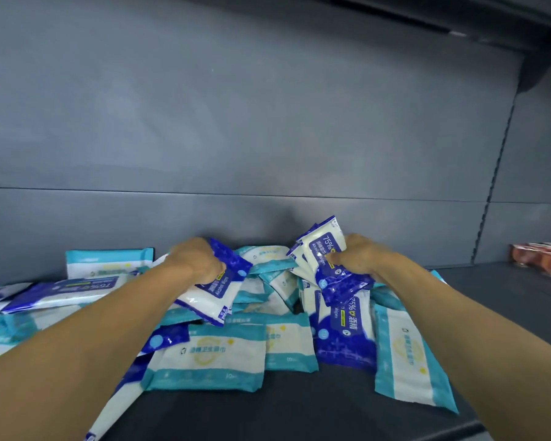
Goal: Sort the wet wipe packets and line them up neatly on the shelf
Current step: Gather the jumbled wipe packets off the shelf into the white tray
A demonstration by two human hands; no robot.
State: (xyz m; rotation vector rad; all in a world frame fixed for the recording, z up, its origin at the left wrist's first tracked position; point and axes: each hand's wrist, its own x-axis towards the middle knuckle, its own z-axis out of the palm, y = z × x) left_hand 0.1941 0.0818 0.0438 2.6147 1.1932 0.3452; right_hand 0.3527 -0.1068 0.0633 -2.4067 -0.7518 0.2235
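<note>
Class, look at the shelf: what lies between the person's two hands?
In the head view, between the left hand and right hand lie jumbled teal packets, overlapping on the shelf.

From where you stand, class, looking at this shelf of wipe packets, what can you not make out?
Head view only:
- Left hand: fingertips hidden behind the dark blue and white alcohol wipe packet it grips.
- Right hand: number of dark blue packets in its bunch unclear; they overlap.
- Teal and white packets: many buried in the pile.
- Red goods: cut by the right edge, blurred.
</note>
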